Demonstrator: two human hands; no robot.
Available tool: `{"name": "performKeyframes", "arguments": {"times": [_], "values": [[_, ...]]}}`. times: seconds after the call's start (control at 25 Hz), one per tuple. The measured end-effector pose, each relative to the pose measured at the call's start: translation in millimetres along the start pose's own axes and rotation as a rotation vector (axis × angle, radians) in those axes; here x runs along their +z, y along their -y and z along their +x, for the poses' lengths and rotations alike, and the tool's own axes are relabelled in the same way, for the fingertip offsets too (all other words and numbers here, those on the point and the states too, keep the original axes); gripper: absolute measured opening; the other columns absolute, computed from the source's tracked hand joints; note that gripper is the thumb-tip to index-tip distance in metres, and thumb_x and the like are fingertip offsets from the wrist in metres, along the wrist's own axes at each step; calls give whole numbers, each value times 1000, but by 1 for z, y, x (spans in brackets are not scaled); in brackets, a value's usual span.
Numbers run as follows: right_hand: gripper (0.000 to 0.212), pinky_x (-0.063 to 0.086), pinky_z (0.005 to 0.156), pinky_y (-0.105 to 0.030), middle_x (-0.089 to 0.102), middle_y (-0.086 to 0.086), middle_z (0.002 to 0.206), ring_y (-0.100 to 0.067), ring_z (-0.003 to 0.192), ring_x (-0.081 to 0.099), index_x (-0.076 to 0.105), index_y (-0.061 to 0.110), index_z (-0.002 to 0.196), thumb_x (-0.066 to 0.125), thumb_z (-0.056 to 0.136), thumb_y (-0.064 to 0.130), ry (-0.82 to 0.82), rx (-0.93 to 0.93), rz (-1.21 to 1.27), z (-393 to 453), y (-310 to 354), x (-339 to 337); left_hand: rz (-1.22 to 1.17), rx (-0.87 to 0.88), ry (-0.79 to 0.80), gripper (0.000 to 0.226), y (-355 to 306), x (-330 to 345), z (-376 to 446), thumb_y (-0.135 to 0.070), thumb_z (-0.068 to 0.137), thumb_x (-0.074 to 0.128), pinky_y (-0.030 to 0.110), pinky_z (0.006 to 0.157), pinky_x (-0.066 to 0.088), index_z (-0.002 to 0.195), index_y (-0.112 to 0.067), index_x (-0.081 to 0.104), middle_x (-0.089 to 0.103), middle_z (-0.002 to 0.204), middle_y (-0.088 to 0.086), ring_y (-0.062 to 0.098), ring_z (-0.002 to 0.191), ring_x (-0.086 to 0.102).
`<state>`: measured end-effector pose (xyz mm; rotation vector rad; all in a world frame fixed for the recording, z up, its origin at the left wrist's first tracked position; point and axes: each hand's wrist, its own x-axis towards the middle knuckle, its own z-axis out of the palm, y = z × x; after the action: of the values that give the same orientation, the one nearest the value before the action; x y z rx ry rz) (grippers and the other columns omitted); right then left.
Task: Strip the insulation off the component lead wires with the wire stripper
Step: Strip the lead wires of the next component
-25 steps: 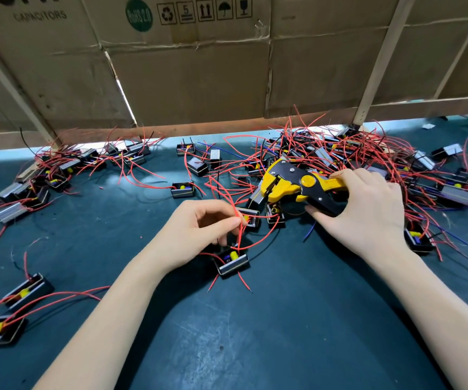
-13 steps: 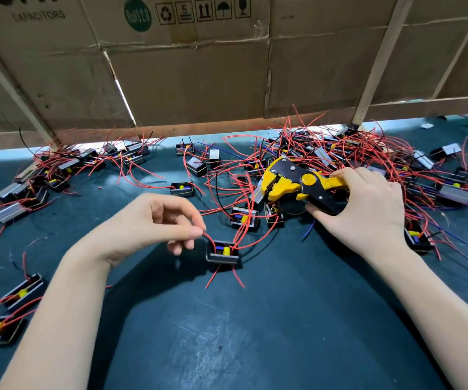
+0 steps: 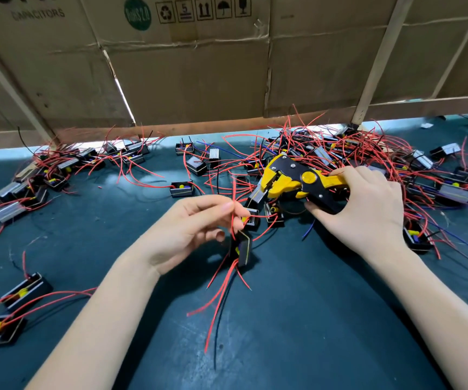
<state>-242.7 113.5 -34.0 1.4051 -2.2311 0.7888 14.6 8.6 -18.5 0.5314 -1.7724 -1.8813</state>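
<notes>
My left hand pinches a thin red lead wire between thumb and forefinger. A small black box component hangs from that wire, lifted off the mat and turned on edge. Its other red and black leads trail down over the mat. My right hand grips the handles of the yellow-and-black wire stripper, whose jaws point left, a short way up and right of the pinched wire. The stripper's jaws are apart from the wire.
A dense tangle of components with red leads lies behind my right hand. More components lie at the back left and front left. A cardboard wall closes the far side of the dark green mat.
My left hand has lifted the component off the mat by its red wire; it now hangs on edge with leads dangling. My right hand and the stripper have barely moved.
</notes>
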Motion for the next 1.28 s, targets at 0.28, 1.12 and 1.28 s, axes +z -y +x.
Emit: {"name": "performKeyframes", "arguments": {"times": [0.28,1.12,1.28], "values": [[52,34,81,-40,63,-4,92,-33,94,57,65,15,102,78,68,52,-28,-26,47,-4,6,-1,193,30,-34,26,6,19,6,-28,95,52,13,56,37,99,-18,75,61,57,-3,6,59,52],[55,44,76,-44,65,-2,84,-31,87,62,65,14,91,67,69,64,-68,-124,125,-4,13,-7,350,84,-133,30,10,28,6,-13,100,52,11,51,36,74,-9,65,52,47,-2,5,44,42],[46,46,62,-36,65,-1,74,-30,76,66,68,14,83,76,69,58,-97,-130,115,-4,12,-11,361,92,-126,28,12,26,7,-21,97,54,11,52,36,73,-14,66,53,48,-3,5,45,43]]}}
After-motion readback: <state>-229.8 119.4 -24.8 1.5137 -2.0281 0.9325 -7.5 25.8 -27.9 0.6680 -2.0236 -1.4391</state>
